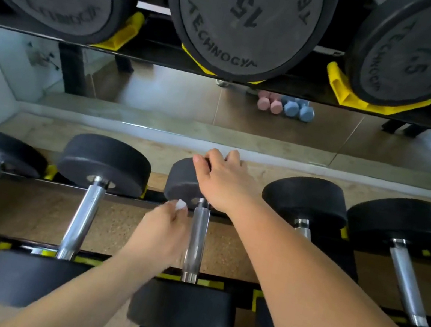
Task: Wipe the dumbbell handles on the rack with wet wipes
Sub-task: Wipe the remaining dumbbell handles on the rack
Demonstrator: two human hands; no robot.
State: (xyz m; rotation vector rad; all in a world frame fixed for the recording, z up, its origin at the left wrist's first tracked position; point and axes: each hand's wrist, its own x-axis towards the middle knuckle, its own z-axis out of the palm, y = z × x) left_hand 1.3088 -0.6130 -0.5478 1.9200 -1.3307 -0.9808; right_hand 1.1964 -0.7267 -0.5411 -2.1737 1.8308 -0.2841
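Step in hand: wiping the centre dumbbell (182,313), mid-frame on the lower tier of the rack (127,197). Its chrome handle (196,243) runs straight away from the camera up to the far head (180,183).

Hands:
- left hand (165,229): just left of the handle's far end, fingers curled, pinching a small wad of wet wipe (180,204). The wipe looks beside the bar, not wrapped on it; can't tell if it touches.
- right hand (222,182): fingers curled over the top edge of the far head, bracing it.

How I'd do it well:
- The wad is tiny against the bar. Open it out so it wraps most of the way round, else only one side gets cleaned.
- Close thumb and fingers round the bar through the wipe, then stroke from the far collar to the near collar, twisting the wrist to catch the underside.
- Use the right hand's grip on the head to stop the dumbbell rolling in its cradle, or to roll it on purpose and expose the hidden side.
- Knurling probably traps grime, so use firm pressure.

Risk: the forearms cross close together, so the left has little room near the far collar.

Neighbouring handles (82,217) sit left and right, well apart. Progress on them can't be judged.
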